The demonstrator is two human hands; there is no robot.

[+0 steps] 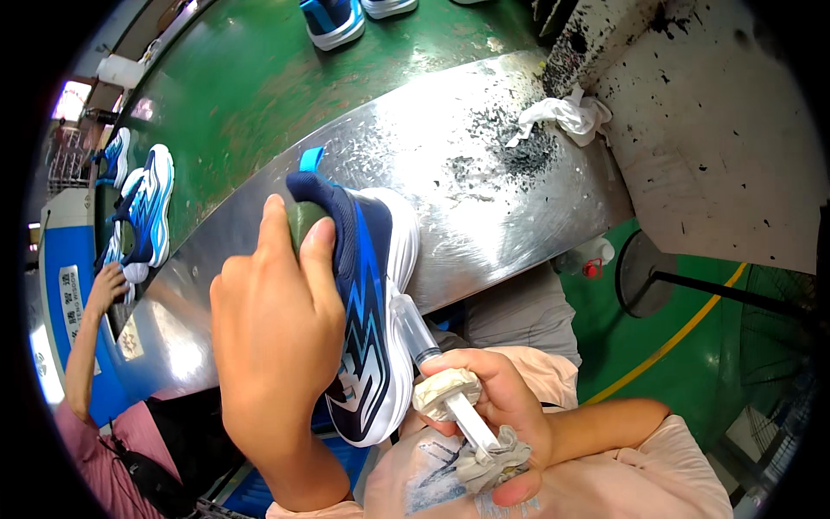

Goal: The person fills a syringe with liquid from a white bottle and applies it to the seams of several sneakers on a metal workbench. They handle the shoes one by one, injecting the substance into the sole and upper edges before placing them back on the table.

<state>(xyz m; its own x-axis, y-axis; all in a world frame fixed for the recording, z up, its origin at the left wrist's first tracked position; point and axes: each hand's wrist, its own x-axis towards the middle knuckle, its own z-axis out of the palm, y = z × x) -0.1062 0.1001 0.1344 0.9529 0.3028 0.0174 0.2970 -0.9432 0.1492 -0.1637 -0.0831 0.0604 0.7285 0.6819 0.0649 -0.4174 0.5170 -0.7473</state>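
Observation:
My left hand [281,320] is closed round the green shoe last [303,221] inside a blue sneaker [363,298] with a white sole. The sneaker is held on its side, heel and blue pull tab away from me, its sole facing right. In my right hand [510,406] is a clear plastic syringe [413,327], its flange and plunger end wrapped in pale, crumpled material. The syringe's tip points at the seam between the sole and the upper. Whether it touches the shoe I cannot tell.
A metal sheet [415,130] with black specks lies on the green table [233,104]. A crumpled white cloth [566,115] rests by a stained panel [718,130]. More sneakers [333,23] stand far off. At left, a co-worker's hand [105,287] touches another sneaker [151,208].

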